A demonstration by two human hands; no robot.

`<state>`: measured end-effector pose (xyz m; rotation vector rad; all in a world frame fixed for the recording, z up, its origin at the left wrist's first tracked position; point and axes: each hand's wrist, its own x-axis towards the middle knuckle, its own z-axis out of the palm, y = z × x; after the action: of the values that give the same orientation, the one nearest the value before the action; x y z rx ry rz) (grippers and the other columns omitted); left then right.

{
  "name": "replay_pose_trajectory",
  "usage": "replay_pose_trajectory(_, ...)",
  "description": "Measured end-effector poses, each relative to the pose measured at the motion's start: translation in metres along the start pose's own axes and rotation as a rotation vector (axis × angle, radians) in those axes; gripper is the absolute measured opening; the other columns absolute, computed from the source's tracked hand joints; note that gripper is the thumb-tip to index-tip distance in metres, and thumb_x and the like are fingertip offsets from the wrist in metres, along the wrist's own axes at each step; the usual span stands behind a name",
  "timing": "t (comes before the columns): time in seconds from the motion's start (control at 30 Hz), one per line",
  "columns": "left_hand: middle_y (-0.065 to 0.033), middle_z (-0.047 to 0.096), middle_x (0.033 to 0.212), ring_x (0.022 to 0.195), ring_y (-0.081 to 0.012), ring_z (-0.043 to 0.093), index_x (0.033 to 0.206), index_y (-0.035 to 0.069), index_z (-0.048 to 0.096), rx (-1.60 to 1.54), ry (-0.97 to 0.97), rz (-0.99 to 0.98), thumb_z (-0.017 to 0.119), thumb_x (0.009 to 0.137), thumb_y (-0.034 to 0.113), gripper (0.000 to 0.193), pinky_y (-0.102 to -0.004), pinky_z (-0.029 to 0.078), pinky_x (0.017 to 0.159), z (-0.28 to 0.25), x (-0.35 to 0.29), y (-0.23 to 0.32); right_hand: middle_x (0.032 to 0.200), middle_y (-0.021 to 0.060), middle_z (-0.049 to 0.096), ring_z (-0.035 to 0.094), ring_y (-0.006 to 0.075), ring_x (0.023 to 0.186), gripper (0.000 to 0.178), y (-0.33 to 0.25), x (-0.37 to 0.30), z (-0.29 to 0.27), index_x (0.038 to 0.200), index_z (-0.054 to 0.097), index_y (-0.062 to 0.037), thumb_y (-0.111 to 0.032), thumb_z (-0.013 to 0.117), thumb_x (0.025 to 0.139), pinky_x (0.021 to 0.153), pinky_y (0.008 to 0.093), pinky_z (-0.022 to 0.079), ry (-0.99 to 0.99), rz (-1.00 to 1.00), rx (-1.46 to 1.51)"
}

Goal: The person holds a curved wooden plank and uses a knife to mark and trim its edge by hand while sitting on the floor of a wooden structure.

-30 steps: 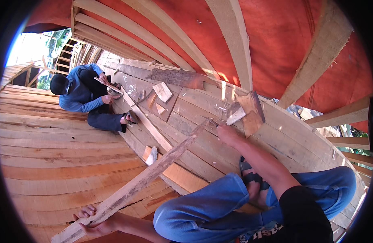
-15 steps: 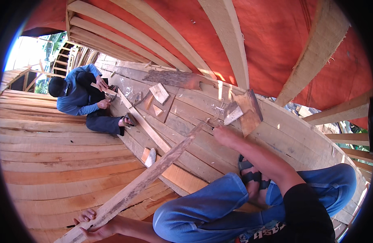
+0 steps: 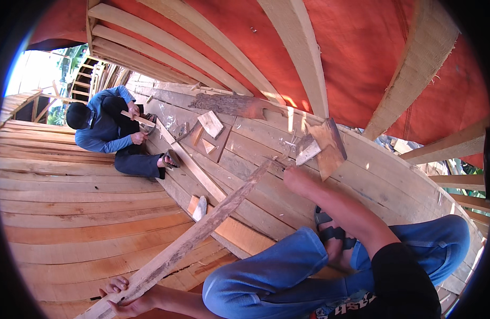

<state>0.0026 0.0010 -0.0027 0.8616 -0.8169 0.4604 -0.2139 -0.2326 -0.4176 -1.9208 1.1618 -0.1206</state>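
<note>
A long plank point(image 3: 202, 227) with a rough dark edge slants from the lower left up to the middle of the view. My left hand point(image 3: 137, 304) is wrapped round its near end, fingers on one side and thumb on the other. By the far end, my right hand point(image 3: 296, 179) is closed with its back toward me. Something thin and dark shows at its fingers, too small and half hidden to name. Beneath the plank's middle, a pale wedge-shaped piece point(image 3: 200, 208) rests on an orange-brown board point(image 3: 244, 236).
A co-worker in blue point(image 3: 104, 125) sits at the left, handling a wooden strip. A long batten point(image 3: 194, 165) runs from there toward my plank. Wood offcuts point(image 3: 210, 124) and a broken board point(image 3: 330, 151) lie on the planking. Curved ribs point(image 3: 301, 48) rise before a red tarp point(image 3: 356, 58).
My right hand has shifted very slightly to the right by the plank's far end. My left hand keeps its grip, and the plank lies almost as before.
</note>
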Motion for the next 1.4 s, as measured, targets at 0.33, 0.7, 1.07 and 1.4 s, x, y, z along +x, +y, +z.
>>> replay_pose_trajectory(0.33, -0.0052, 0.042, 0.074, 0.058, -0.0148, 0.042, 0.102, -0.002, 0.050, 0.087, 0.054, 0.038, 0.056, 0.087, 0.030, 0.036, -0.0256, 0.037, 0.054, 0.008, 0.001, 0.007, 0.092, 0.0297, 0.065, 0.067, 0.0402, 0.085, 0.030, -0.030, -0.011, -0.011, 0.094, 0.063, 0.0097, -0.012, 0.044, 0.089, 0.075, 0.0498, 0.054, -0.082, 0.007, 0.003)
replay_pose_trajectory(0.7, -0.0060, 0.041, 0.075, 0.060, -0.0151, 0.042, 0.104, -0.004, 0.049, 0.048, -0.010, 0.004, 0.056, 0.087, 0.031, 0.039, -0.0262, 0.038, 0.055, -0.005, 0.003, 0.005, 0.096, 0.0312, 0.064, 0.066, 0.0427, 0.087, 0.025, -0.003, -0.016, 0.002, 0.090, 0.062, 0.0111, -0.007, 0.045, 0.087, 0.075, 0.0511, 0.052, -0.081, 0.028, 0.052)
replay_pose_trajectory(1.07, -0.0037, 0.042, 0.074, 0.060, -0.0144, 0.043, 0.100, -0.002, 0.049, 0.053, 0.069, -0.009, 0.056, 0.086, 0.030, 0.036, -0.0253, 0.038, 0.054, 0.011, -0.006, 0.005, 0.097, 0.0318, 0.063, 0.064, 0.0453, 0.089, 0.030, -0.017, -0.015, 0.003, 0.094, 0.060, 0.0113, -0.012, 0.041, 0.090, 0.076, 0.0516, 0.051, 0.033, 0.126, 0.195)
replay_pose_trajectory(1.4, -0.0053, 0.045, 0.082, 0.066, -0.0145, 0.046, 0.112, -0.001, 0.050, 0.096, 0.117, -0.083, 0.059, 0.088, 0.032, 0.043, -0.0255, 0.040, 0.060, 0.026, -0.022, -0.001, 0.098, 0.0340, 0.063, 0.063, 0.0467, 0.091, 0.047, -0.067, -0.055, -0.025, 0.124, 0.038, 0.0120, -0.027, 0.040, 0.098, 0.079, 0.0525, 0.050, -0.103, 0.129, 0.174)
